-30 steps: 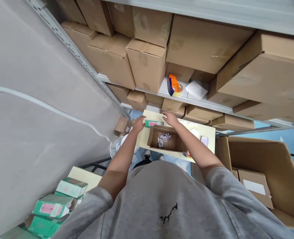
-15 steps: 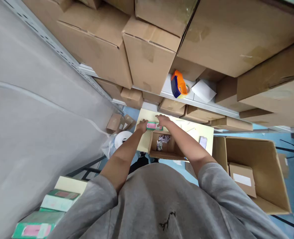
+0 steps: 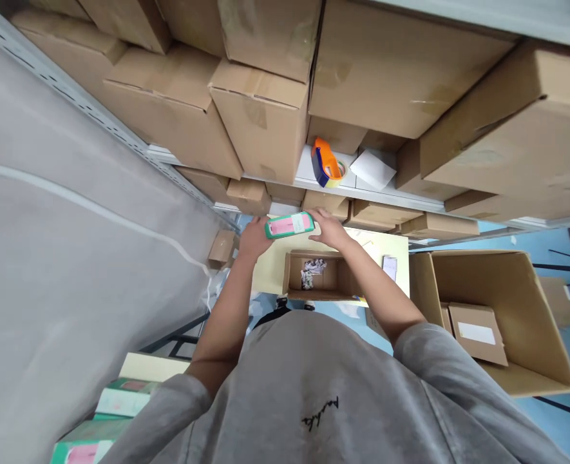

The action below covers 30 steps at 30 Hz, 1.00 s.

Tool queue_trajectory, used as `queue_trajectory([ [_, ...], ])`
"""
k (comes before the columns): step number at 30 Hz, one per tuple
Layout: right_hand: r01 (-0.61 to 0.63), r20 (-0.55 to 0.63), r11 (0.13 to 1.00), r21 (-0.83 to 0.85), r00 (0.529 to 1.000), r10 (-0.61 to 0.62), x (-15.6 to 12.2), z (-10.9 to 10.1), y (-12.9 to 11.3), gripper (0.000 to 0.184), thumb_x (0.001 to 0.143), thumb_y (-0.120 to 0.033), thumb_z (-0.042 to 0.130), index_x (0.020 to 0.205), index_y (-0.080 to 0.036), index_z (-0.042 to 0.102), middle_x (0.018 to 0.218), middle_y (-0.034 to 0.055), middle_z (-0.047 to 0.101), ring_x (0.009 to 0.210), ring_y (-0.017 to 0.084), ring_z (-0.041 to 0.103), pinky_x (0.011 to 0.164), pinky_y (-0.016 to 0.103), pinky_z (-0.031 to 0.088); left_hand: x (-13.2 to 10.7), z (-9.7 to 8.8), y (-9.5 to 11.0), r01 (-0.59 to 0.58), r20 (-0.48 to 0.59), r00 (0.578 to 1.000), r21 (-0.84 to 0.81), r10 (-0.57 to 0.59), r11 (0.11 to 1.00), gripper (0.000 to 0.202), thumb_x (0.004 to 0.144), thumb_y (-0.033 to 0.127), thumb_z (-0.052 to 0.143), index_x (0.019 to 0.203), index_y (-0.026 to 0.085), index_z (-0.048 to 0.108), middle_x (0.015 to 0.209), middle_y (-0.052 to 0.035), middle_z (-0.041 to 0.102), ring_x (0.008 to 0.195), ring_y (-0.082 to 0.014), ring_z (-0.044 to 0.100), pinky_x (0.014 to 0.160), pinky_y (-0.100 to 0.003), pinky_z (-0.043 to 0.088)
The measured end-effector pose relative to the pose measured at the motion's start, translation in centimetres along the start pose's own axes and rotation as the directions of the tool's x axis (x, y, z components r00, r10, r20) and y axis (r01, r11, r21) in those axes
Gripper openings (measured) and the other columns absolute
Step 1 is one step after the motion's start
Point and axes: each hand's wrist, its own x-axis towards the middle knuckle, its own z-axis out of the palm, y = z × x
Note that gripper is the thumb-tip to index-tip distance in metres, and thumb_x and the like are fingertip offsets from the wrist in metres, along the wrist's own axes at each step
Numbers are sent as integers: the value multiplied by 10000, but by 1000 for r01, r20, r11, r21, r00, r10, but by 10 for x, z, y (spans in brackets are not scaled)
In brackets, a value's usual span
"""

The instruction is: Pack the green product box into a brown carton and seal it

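Green carton [image 3: 289, 225] held in left hand [image 3: 253, 240], right hand [image 3: 330, 230] just beside.

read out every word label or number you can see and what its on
No text can be read here.
Green and pink box: white label, too small to read.
Small brown carton: white label, too blurred to read.
Grey sweatshirt: dark script, too blurred to read.
Small card or phone: too small to read.

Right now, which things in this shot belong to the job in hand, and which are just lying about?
In use:
- left hand holding a green-and-pink carton
- right hand beside that carton
- open cardboard box holding crumpled paper

Lying about:
- orange tape dispenser
- white paper sheet
- shelved cardboard cartons
- large open carton
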Motion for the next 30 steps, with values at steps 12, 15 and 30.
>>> queue_trajectory([
  [12, -225, 134, 967, -118, 961, 240, -167, -15, -11, 719, 704, -178, 786, 1366, -217, 506, 1307, 109, 604, 1131, 276, 618, 910, 344, 496, -77, 21, 112, -240, 398, 896, 59, 198, 969, 574, 732, 352, 815, 1247, 226, 595, 1229, -113, 612, 1063, -297, 688, 894, -351, 542],
  [15, -265, 258, 930, -257, 908, 330, -170, 13, -2, 650, 712, -159, 787, 1314, -195, 543, 1347, 139, 593, 1146, 290, 635, 904, 345, 514, -80, 61, 122, -189, 481, 872, 162, 89, 969, 667, 760, 235, 773, 1381, 196, 531, 1393, -188, 553, 1130, -338, 677, 928, -389, 550],
  [30, -309, 345, 847, -432, 811, 472, -128, 101, 32, 574, 888, -74, 603, 1447, -108, 475, 1442, 275, 547, 1243, 351, 648, 1006, 481, 536, -51, 149, 120, 35, 495, 851, 283, -177, 958, 463, 999, 246, 468, 1453, 165, 501, 1510, -246, 444, 1273, -327, 632, 1005, -404, 535],
])
